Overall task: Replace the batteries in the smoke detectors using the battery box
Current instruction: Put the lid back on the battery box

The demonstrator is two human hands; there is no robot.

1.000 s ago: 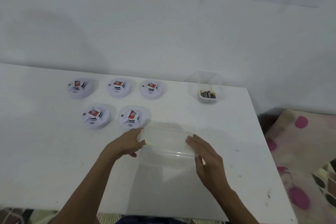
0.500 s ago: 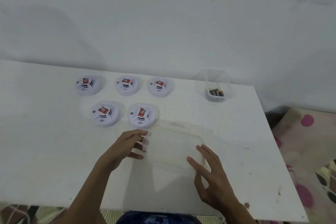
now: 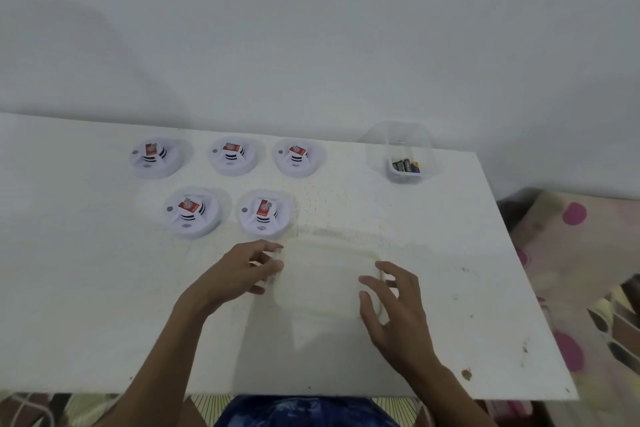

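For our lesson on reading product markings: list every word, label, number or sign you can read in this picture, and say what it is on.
No text reads clearly.
Red labels on the five smoke detectors: white round logo, print too blurred to read.
Batteries in the clear battery box: lettering along the sides, too small to read.
Front two detectors: small curved-arc sound sign, no words.

L hand [image 3: 239, 272] curled, R hand [image 3: 394, 312] splayed
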